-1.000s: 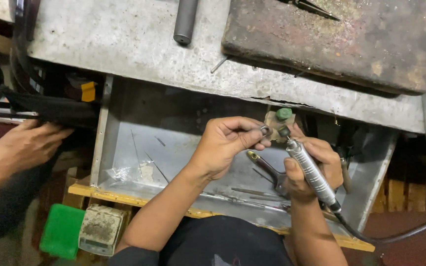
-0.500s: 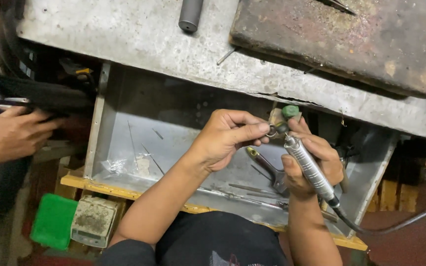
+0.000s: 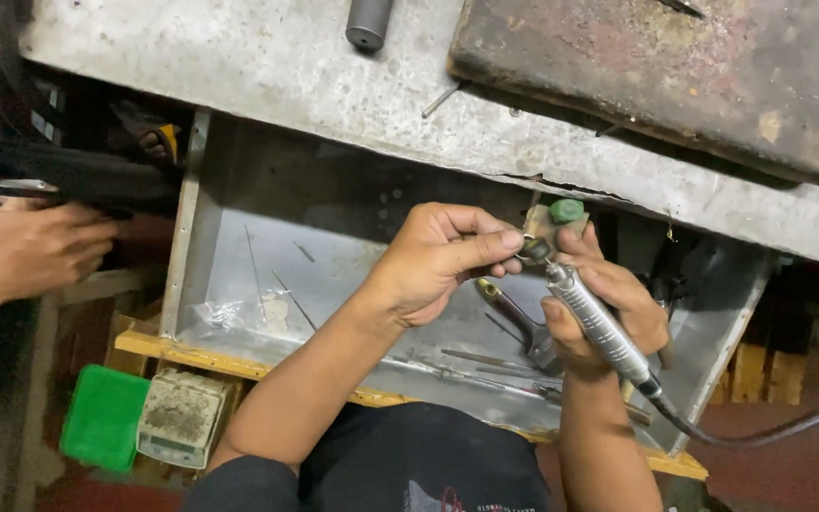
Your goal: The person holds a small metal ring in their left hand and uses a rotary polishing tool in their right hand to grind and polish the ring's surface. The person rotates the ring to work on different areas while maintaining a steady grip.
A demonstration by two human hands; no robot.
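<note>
Left hand: the left hand is pinched, thumb and forefinger closed on a small metal ring held over the open drawer.
Right hand: the right hand is wrapped around a silver knurled rotary handpiece, its tip touching the ring.
Cable: a dark cable runs from the handpiece's rear end off to the right.
Peg: a small wooden bench peg with a green lump on top sits just behind the ring, at the worktop edge.
Drawer: a grey sheet-metal tray drawer lies under the hands; pliers and thin rods lie in it.
Worktop: a scuffed grey metal worktop carries a dark cylinder and a rusty brown slab.
Below left: a green plastic box beside a dusty small scale.
Other person: another person's hand rests at the left edge, well apart.
</note>
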